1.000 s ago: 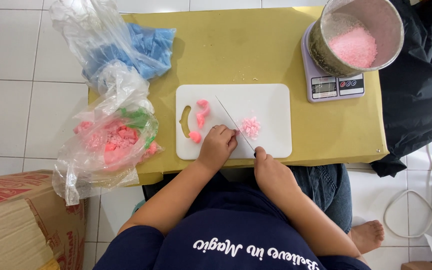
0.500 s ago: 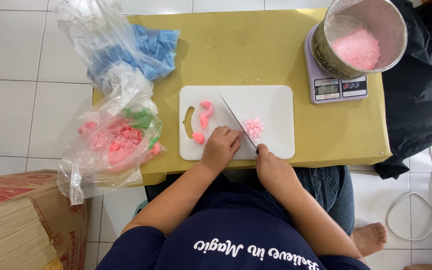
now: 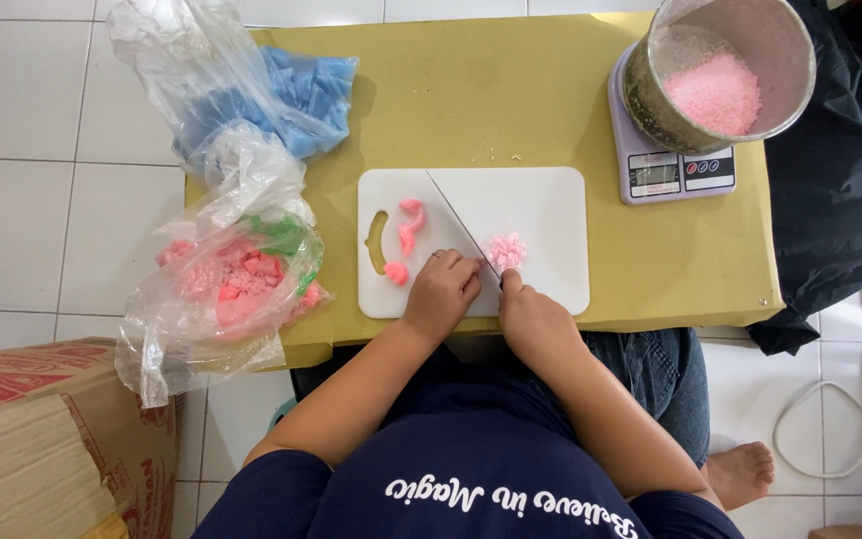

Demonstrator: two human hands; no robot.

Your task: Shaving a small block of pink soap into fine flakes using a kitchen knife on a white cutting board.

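On the white cutting board [image 3: 541, 215], which lies on the yellow table [image 3: 511, 90]:

- We log 1 knife [image 3: 461, 225], blade laid diagonally across the board, handle end grasped in the right hand [image 3: 536, 324].
- Left hand [image 3: 441, 294]: fingers curled, resting on the board just beside the blade; whether it grips anything we cannot tell.
- 1 small heap of chopped pink bits [image 3: 506, 252], right of the blade, near the right hand's fingertips.
- 3 uncut pink pieces [image 3: 409, 225], left of the blade.

Around the board we note:

- 1 digital scale [image 3: 675, 170] bearing a metal pot [image 3: 715, 70] of pink crumbs.
- 1 clear bag of pink chunks [image 3: 236, 289] at the table's left edge.
- 1 bag of blue chunks [image 3: 301, 95] behind it.
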